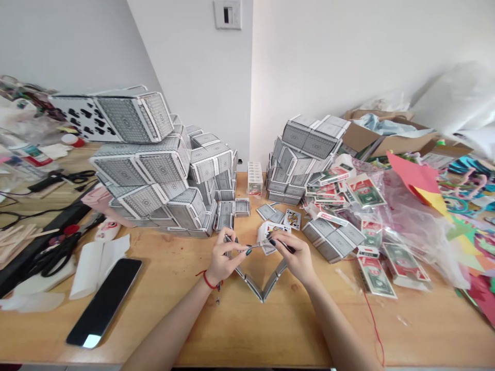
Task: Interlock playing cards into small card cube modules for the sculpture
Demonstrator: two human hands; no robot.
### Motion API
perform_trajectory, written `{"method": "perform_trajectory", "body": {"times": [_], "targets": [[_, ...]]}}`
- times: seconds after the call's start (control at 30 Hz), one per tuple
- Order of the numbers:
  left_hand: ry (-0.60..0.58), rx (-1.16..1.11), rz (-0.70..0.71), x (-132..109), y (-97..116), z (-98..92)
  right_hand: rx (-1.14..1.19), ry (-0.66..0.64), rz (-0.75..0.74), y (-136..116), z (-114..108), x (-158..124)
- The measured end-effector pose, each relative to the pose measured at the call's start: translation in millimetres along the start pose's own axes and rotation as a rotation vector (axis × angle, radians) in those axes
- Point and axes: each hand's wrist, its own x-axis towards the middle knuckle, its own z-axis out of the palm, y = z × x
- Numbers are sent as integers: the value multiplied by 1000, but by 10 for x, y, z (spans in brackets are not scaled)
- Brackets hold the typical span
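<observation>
Just above the wooden table [247, 330], my left hand [224, 255] and my right hand [293, 253] are both closed on a frame of joined playing cards [253, 288]. The cards stand on edge, and their near side forms a V pointing toward me. Fingertips of both hands meet at the frame's far side, where a thin edge shows between them; the fingers hide most of that part. Beyond the hands lies a loose pile of playing cards [276, 229], some face up. A finished card box [333, 239] rests to the right of my right hand.
Stacked card boxes rise at the left [145, 165] and right [299, 159]. A phone [106, 301] and black scissors [58, 255] lie on the left. Card packs [375, 275] and plastic wrapping [429, 242] crowd the right, with a red string [373, 314] nearby.
</observation>
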Motion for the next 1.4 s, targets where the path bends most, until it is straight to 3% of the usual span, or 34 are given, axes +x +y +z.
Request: {"method": "perform_trajectory", "body": {"times": [0.87,1.4], "targets": [[52,19,-35,-8,-4,27,-39,97,124,-85,42,-23],[68,0,-57,16,33,28,-29,59,139,-109,43,-18]]}}
